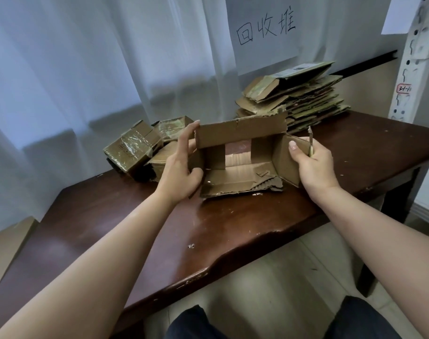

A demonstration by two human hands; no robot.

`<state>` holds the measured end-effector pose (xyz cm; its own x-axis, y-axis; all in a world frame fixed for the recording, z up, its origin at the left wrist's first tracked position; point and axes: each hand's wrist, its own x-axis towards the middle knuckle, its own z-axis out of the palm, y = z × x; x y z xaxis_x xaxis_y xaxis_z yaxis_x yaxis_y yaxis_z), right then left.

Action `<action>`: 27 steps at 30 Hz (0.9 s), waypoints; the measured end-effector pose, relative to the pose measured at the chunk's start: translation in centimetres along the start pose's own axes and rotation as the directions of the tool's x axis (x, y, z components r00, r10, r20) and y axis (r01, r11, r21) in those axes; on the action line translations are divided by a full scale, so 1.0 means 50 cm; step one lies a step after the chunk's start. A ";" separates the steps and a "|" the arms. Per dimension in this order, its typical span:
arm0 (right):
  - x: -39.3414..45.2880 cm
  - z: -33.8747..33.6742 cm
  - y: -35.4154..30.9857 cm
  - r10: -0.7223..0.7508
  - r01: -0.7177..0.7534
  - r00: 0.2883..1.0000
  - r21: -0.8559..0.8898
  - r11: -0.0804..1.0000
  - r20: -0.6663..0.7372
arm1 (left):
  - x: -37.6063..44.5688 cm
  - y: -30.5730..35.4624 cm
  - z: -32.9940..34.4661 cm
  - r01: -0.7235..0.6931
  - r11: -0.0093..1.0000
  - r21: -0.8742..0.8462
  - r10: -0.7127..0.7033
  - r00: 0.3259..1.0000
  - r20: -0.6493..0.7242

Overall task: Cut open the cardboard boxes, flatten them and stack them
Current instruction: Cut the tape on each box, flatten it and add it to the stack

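Observation:
An opened brown cardboard box (240,155) lies on its side on the dark wooden table (159,228), its torn flaps spread and its open end facing me. My left hand (181,167) grips the box's left wall, thumb inside and fingers along the outside. My right hand (311,165) holds the right wall with the thumb pressed on the cardboard, and its fingers also curl round a thin cutter (310,140) whose blade points up. A stack of flattened boxes (301,94) sits behind the box at the back right.
Several taped, uncut boxes (140,148) are heaped at the back left of the table. A white curtain hangs behind, and a paper sign (264,33) is fixed above the stack. A white metal rack post (411,57) stands at the right. Tiled floor and my knees show below the table's front edge.

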<state>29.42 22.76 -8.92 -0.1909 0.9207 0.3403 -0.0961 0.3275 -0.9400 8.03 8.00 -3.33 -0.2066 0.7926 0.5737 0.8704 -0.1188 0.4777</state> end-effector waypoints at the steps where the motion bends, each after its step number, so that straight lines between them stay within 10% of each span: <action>1: 0.000 -0.001 -0.004 0.018 -0.019 1.000 0.031 0.999 0.012 | -0.003 0.002 0.003 0.019 1.000 0.023 -0.018 0.999 -0.028; 11: 0.011 -0.064 -0.032 0.181 -0.188 0.982 0.230 0.955 0.049 | 0.017 -0.001 0.031 0.170 0.978 -0.123 -0.176 0.983 -0.045; 20: 0.131 -0.028 -0.090 0.106 -0.087 0.990 -0.181 0.980 0.098 | 0.037 -0.036 -0.031 0.294 0.870 -0.397 -0.269 0.956 0.119; 27: 0.168 0.045 -0.077 0.482 -0.303 0.689 -0.389 0.870 0.540 | 0.037 -0.062 -0.067 0.343 0.851 -0.399 -0.286 0.938 0.197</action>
<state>25.96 28.77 -2.39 -0.7059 0.6781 -0.2046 0.3544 0.0880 -0.9309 3.46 7.85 -1.51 -0.3543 0.8951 0.2706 0.4915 -0.0679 0.8683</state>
